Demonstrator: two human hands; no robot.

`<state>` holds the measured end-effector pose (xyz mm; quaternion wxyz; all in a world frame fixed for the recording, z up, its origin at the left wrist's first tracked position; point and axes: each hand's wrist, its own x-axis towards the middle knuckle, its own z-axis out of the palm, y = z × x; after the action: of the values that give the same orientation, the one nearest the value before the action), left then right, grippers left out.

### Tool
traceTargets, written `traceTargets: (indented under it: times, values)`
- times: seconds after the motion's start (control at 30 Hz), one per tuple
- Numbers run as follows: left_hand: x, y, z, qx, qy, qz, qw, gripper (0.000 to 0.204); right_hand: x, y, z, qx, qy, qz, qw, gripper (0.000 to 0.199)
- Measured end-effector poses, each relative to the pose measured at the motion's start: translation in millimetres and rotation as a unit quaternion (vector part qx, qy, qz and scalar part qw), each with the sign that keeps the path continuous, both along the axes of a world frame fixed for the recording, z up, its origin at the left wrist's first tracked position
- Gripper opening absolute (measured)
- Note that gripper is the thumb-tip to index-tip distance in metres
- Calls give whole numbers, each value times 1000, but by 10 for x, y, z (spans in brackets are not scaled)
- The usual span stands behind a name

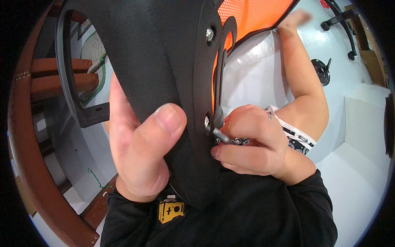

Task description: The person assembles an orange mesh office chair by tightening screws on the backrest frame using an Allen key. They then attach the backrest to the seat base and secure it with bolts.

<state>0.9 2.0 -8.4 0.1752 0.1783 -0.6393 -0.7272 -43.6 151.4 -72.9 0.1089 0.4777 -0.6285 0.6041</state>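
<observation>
**Both hands on a black chair panel, small metal piece at the lower bolt**

I have the black panel [160, 53] upright in front of me, in the middle of the scene, running from my shirt [255, 214] toward the far side. My left hand [142, 150] is half closed around its left edge: the thumb lies on the face toward me, and the fingers go behind, where I cannot see their tips. My right hand [257, 142] is at the panel's right edge, curled nearly closed, with a short grey metal piece [221, 135] between thumb and forefinger. That piece sits just beside the lower bolt [207, 122]; I cannot tell whether the two touch. The upper bolt [210, 34] shows farther along the same edge.

A black loop-shaped frame [66, 61] stands left of the panel, and orange mesh [255, 16] with a dark rim spreads on its far right. My bare leg [302, 74] is bent on the right, next to my patterned shorts [298, 145].

Farther right, a round black part [321, 74] lies on the pale floor [263, 61], with a wheeled chair base [343, 18] beyond it and brown cardboard [372, 61] at the edge. To the left is reddish-brown wooden furniture [61, 80], with a thin green cord [94, 178] near it.
</observation>
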Motion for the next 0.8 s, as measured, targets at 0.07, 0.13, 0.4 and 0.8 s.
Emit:
traceTargets:
  times: [0.07,0.13,0.4,0.8]
  values:
    - [-7,-23,-22,-9,1,-8,1000,56,34,32,-26,-17,-24,-9,1000,20]
    - [-41,-11,-58,2,8,-11,1000,56,42,47,-34,-23,-52,-42,998,21]
    - [-34,-3,-18,-18,-10,6,1000,57,-105,170,158,21,-28,22,999,27]
    - [-13,80,13,7,-31,-3,1000,64,-95,133,192,78,30,-24,996,22]
